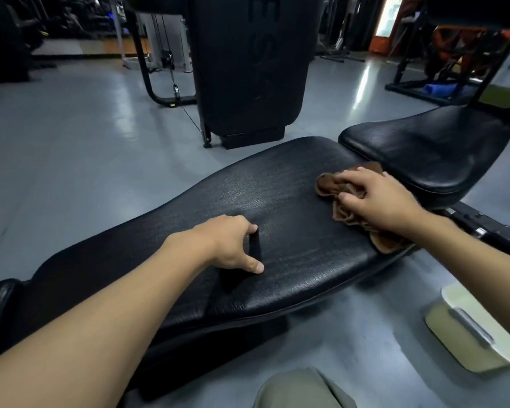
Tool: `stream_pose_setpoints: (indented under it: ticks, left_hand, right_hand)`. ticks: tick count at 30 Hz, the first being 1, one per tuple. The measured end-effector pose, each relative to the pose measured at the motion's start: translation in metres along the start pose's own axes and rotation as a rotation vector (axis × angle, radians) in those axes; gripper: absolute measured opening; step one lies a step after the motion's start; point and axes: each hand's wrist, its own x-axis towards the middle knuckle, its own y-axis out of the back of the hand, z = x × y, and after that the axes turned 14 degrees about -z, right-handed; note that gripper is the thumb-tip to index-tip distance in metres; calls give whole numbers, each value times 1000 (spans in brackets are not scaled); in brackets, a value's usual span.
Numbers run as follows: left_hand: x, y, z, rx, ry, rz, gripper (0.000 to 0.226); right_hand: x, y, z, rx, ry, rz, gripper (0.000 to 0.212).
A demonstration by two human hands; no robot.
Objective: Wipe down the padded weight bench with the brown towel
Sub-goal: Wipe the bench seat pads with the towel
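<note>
Roughly mid-task: right hand [386, 198] presses the bunched brown towel [348, 201] flat-palmed near the long pad's [277, 201] seat end. Left hand [233, 245] braces mid-pad, grip loosely curled, holding nothing. Seat pad [430, 151] and near end look unwiped; can't confirm.

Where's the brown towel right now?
In the head view, the brown towel lies bunched under the right hand on the bench pad, at its right end beside the seat pad.

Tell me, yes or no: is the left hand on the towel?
No. The left hand presses bare bench padding, while the right hand presses the brown towel.
</note>
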Motion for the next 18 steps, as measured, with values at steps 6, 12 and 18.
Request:
stream_pose_setpoints:
  ticks: [6,12,18]
  left_hand:
    - [-6,-9,5,29,17,29,93]
    - [-5,-12,-11,-101,-68,88,80]
    - [-11,-4,-51,-160,117,63,107]
  right_hand:
    - [-39,-15,-5,2,-334,178,49]
    - [-86,-94,-122,-141,-14,168,49]
    - [-34,-35,-50,-51,-42,81,41]
